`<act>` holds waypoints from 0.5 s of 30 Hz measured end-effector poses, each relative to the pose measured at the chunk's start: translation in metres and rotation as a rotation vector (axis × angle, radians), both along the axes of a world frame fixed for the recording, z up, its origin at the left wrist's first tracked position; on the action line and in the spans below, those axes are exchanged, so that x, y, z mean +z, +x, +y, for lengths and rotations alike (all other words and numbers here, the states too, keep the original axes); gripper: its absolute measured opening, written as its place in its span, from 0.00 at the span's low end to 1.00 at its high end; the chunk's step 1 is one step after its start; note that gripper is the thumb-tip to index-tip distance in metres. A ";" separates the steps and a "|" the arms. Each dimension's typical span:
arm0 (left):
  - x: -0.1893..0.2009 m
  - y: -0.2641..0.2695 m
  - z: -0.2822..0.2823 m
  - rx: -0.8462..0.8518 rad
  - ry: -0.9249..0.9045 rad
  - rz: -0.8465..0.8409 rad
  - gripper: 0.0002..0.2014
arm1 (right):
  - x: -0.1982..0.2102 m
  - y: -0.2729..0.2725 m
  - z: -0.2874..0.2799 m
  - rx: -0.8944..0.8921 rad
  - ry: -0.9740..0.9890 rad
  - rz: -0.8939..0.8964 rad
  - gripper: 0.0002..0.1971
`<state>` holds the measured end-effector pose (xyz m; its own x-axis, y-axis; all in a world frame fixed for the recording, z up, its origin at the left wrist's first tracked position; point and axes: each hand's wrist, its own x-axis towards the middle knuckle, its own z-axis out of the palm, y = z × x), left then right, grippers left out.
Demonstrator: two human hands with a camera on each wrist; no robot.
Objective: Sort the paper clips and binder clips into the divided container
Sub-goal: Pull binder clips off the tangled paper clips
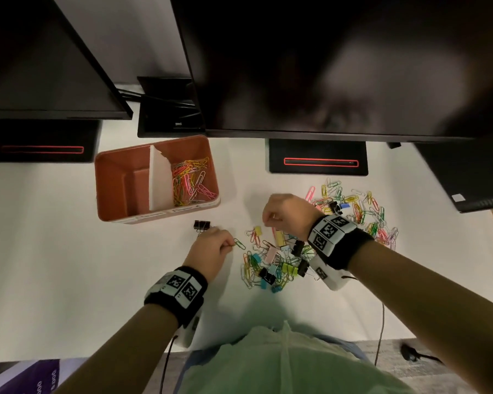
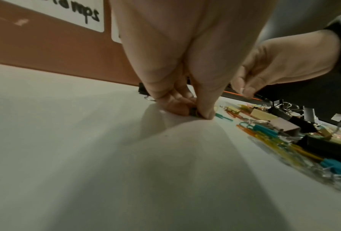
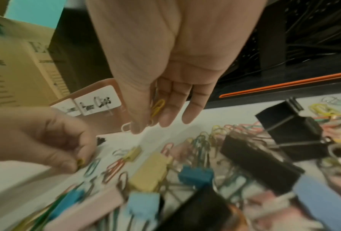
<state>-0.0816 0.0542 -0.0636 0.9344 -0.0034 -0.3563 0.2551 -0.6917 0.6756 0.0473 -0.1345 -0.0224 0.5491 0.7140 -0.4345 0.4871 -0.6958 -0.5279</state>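
The orange divided container (image 1: 117,177) stands at the back left; its right compartment holds coloured paper clips (image 1: 191,180). My left hand (image 1: 228,245) is low on the table and pinches the end of a green paper clip (image 1: 239,244), seen also in the left wrist view as the left hand (image 2: 197,113). A black binder clip (image 1: 201,224) lies just behind that hand. My right hand (image 1: 269,218) hovers over the mixed pile (image 1: 276,263). In the right wrist view the right hand (image 3: 148,123) holds a yellow paper clip (image 3: 157,107) and a white one (image 3: 126,127) against its fingers.
A second heap of paper clips (image 1: 359,211) lies at the right, behind my right wrist. Black monitor stands (image 1: 318,156) and a dark monitor (image 1: 325,66) overhang the back of the white table (image 1: 69,251). A cardboard box (image 3: 17,62) shows beyond the container.
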 end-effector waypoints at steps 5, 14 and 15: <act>0.005 -0.003 0.006 -0.174 -0.034 -0.049 0.10 | -0.001 -0.025 0.002 0.218 -0.081 0.080 0.12; 0.005 0.016 -0.010 -0.132 0.061 -0.018 0.03 | -0.014 -0.014 0.017 0.226 -0.146 -0.020 0.13; 0.005 0.017 -0.010 -0.137 0.066 -0.015 0.03 | -0.015 -0.013 0.017 0.220 -0.144 -0.028 0.11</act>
<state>-0.0645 0.0443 -0.0588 0.9319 -0.1087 -0.3460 0.1453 -0.7621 0.6309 0.0343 -0.1177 -0.0372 0.4005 0.7494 -0.5273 0.6481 -0.6384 -0.4152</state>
